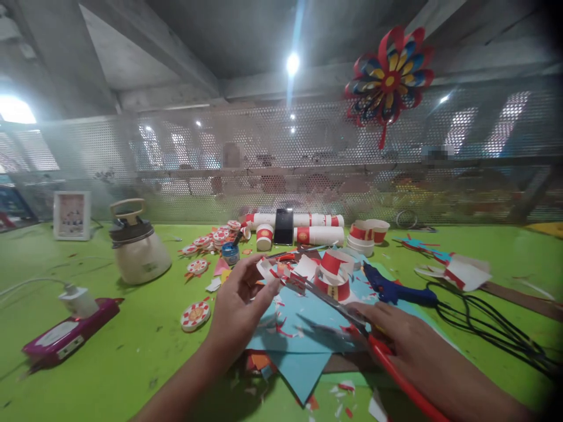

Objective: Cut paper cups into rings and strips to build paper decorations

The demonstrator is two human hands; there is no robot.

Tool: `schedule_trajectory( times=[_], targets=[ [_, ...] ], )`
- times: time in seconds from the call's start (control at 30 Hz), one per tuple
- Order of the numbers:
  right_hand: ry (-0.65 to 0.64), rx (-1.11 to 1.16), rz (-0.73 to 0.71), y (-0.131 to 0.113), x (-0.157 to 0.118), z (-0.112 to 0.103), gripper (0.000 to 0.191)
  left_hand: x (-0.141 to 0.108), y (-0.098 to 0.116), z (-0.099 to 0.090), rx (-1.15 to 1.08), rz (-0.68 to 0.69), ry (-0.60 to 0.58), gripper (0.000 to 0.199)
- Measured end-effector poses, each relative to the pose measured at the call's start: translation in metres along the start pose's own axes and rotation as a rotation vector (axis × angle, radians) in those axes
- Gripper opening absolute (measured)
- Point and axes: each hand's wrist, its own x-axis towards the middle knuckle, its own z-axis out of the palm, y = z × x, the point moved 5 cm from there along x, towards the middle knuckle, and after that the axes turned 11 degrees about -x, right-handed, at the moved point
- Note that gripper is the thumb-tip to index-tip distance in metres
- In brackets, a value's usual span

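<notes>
My left hand (244, 302) pinches a white and red paper piece (268, 271) above blue paper sheets (292, 325). My right hand (396, 334) is wrapped round the red handles of a pair of scissors (338, 306). The blades point left, toward the paper piece by my left fingertips. Just behind the blades, cut red and white paper cup rings (332, 284) rest on the blue paper. Small red and white scraps lie scattered over the sheets.
A blue glue gun (398, 292) with a black cord lies at right. Round red and white pieces (194, 315), a blue jar (230, 254) and a jug (138, 252) are left. A phone (284, 227) leans on paper cup stacks (319, 236). A purple power strip (70, 337) sits front left.
</notes>
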Motion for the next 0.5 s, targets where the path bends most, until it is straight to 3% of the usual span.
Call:
schedule_trajectory(
  times=[0.17, 0.33, 0.5],
  targets=[
    [-0.064, -0.073, 0.003, 0.005, 0.004, 0.015, 0.045, 0.006, -0.005, -0.006, -0.224, -0.08, 0.038, 0.04],
    [-0.097, -0.085, -0.055, 0.001, 0.008, 0.015, 0.044, 0.008, -0.009, -0.007, -0.398, -0.142, 0.075, 0.046],
    [-0.074, -0.062, -0.113, -0.002, 0.008, 0.012, 0.042, 0.009, -0.009, -0.005, -0.561, -0.21, -0.019, 0.042]
  ],
)
